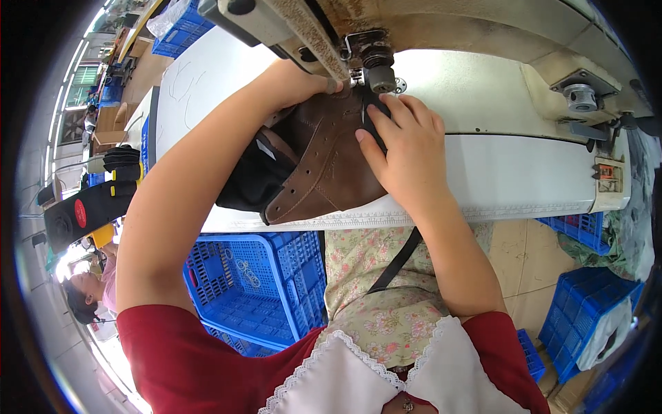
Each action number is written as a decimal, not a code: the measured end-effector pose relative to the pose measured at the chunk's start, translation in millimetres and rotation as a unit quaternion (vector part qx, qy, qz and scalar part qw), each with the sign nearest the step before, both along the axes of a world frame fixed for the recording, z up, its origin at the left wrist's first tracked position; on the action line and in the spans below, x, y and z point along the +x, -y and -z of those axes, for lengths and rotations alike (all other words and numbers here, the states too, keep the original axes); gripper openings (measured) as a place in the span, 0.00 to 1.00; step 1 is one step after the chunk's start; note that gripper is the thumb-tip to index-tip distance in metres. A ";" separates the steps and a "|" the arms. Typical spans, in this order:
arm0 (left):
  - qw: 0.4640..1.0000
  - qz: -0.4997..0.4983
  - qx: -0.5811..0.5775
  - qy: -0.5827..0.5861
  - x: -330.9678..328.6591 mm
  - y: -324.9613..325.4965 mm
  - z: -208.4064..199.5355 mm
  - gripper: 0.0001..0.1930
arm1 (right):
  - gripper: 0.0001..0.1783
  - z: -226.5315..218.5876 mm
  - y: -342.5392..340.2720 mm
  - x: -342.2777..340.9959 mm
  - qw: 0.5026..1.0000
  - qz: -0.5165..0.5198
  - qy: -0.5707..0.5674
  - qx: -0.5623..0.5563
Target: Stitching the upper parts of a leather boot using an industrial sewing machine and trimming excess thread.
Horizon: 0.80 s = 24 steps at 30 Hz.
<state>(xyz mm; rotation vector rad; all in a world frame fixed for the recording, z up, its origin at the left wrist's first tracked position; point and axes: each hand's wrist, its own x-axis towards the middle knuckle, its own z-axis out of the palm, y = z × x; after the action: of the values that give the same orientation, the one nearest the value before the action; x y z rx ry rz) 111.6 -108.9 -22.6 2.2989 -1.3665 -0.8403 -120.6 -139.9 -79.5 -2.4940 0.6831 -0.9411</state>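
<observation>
Brown shoe upper [348, 162] lies beneath both hands: the right grip [410, 141] rests open, fingers spread over it; the left grip [296, 83] touches its far edge, whether closed I cannot tell. Around them: sewing machine [455, 31], white tabletop [510, 165], below, blue crate [279, 290].

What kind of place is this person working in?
Most likely a shoe workshop or factory floor: there is what looks like an industrial sewing machine, a brown shoe upper with lace holes at its working end, and a blue plastic crate below the table.
</observation>
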 end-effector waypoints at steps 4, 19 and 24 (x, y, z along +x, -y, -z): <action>0.997 -0.018 0.004 0.074 4.2 1.1 10.3 0.27 | 0.20 -1.1 0.2 1.0 1.000 0.008 -0.014 -0.008; 0.995 0.023 -0.002 0.092 16.5 2.0 20.6 0.32 | 0.20 3.7 2.0 4.0 0.999 0.020 -0.024 -0.012; 0.989 0.023 0.035 0.142 10.8 5.3 14.3 0.32 | 0.20 6.0 1.8 4.3 0.999 0.023 -0.029 -0.018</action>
<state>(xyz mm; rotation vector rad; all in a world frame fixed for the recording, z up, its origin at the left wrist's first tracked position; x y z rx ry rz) 122.5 -114.2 -36.8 2.5277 -1.5321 -0.5972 -116.3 -141.7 -85.5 -2.5565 0.7510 -0.9066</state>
